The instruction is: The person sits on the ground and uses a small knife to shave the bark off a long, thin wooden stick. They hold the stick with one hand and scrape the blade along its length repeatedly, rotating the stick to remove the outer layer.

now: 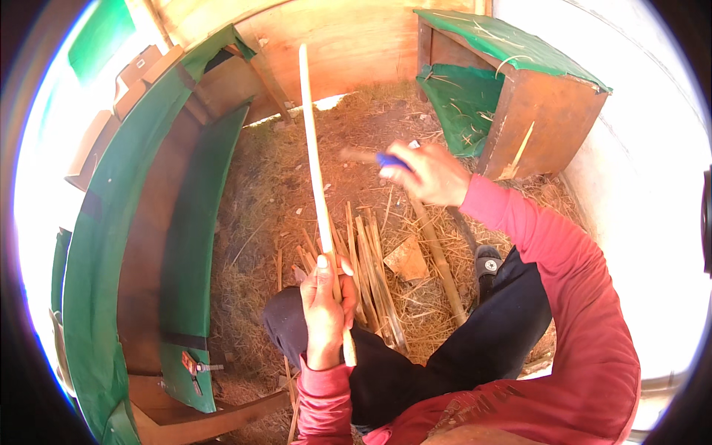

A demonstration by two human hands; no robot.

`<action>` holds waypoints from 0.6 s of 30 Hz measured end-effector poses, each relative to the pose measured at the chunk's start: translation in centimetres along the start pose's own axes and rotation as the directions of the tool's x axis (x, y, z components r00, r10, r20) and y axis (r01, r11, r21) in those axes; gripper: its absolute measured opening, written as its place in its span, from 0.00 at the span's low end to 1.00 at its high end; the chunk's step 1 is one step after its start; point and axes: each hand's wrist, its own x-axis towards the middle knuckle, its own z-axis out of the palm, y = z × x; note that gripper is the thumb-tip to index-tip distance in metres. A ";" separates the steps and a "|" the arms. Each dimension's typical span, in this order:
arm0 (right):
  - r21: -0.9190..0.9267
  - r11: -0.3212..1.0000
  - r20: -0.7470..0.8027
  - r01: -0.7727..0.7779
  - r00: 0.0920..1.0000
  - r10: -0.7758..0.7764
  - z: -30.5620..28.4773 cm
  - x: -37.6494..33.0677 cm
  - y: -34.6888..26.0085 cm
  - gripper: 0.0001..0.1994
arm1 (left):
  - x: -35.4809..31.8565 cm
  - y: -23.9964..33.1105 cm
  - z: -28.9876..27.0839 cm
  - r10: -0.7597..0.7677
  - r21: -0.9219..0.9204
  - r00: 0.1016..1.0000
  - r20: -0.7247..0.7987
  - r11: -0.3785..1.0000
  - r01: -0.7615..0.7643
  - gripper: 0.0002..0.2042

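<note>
A long pale strip of split bamboo or cane (313,148) stands nearly upright in front of me. My left hand (325,304) is closed around its lower part, thumb along the strip, and its bottom end shows below by my wrist. To the right of the strip, my right hand (434,176) is closed on the blue handle of a knife (390,160). The knife's blade points left toward the strip and is smeared by motion; a gap separates the two.
Several split strips (371,274) lie on the straw-covered ground between my legs, beside a flat wooden piece (406,259) and a pole (439,259). A green-covered cabinet (549,119) stands far right. Green-lined shelving (182,259) runs along the left, holding a small tool (195,367).
</note>
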 end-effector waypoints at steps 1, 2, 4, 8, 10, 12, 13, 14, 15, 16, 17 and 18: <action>0.001 0.996 0.001 0.089 0.996 -0.089 0.1 -0.1 -1.7 0.18 | 0.1 -0.3 0.2 -0.001 0.003 1.000 -0.022 1.000 0.001 0.22; 0.060 0.982 0.005 0.177 0.984 -0.177 -0.2 -0.4 -2.6 0.17 | 0.1 -0.7 0.8 -0.007 0.000 0.999 -0.031 1.000 0.007 0.22; 0.035 0.982 0.116 0.187 0.975 -0.190 -0.1 -0.8 -3.5 0.16 | 0.3 -1.5 1.3 -0.025 0.005 0.998 -0.058 1.000 0.025 0.22; 0.006 0.956 0.109 0.292 0.950 -0.291 0.8 -0.8 -2.7 0.16 | 0.5 -1.4 2.6 -0.025 0.121 0.999 -0.039 0.992 0.030 0.23; -0.005 0.959 0.149 0.284 0.948 -0.280 1.2 -0.6 -2.5 0.16 | 0.3 -1.5 2.7 -0.016 0.132 0.999 -0.049 0.991 0.023 0.22; -0.046 0.958 0.150 0.283 0.950 -0.273 1.6 -0.6 -2.5 0.17 | 0.3 -1.6 2.7 -0.034 0.109 0.997 -0.068 0.993 0.042 0.22; -0.080 0.956 0.131 0.284 0.953 -0.272 2.1 -0.7 -2.6 0.17 | 0.3 -1.6 2.7 -0.033 0.112 0.997 -0.075 0.993 0.041 0.22; -0.111 0.952 0.110 0.285 0.956 -0.273 2.5 -0.8 -2.7 0.18 | 0.3 -1.6 2.6 -0.031 0.118 0.996 -0.084 0.992 0.041 0.21; -0.150 0.949 0.112 0.275 0.959 -0.260 2.8 -0.8 -2.7 0.18 | 0.3 -1.5 2.6 -0.029 0.123 0.995 -0.092 0.992 0.041 0.21; -0.189 0.946 0.113 0.265 0.962 -0.247 3.2 -0.8 -2.8 0.18 | 0.3 -1.6 2.5 -0.040 0.123 0.994 -0.105 0.991 0.053 0.21; -0.231 0.939 0.112 0.253 0.966 -0.233 3.5 -0.9 -2.8 0.19 | 0.4 -1.7 2.4 -0.048 0.122 0.992 -0.115 0.991 0.062 0.21; -0.282 0.916 0.092 0.285 0.958 -0.270 3.8 -0.9 -2.3 0.19 | 0.5 -1.8 2.2 -0.057 0.122 0.991 -0.124 0.990 0.073 0.20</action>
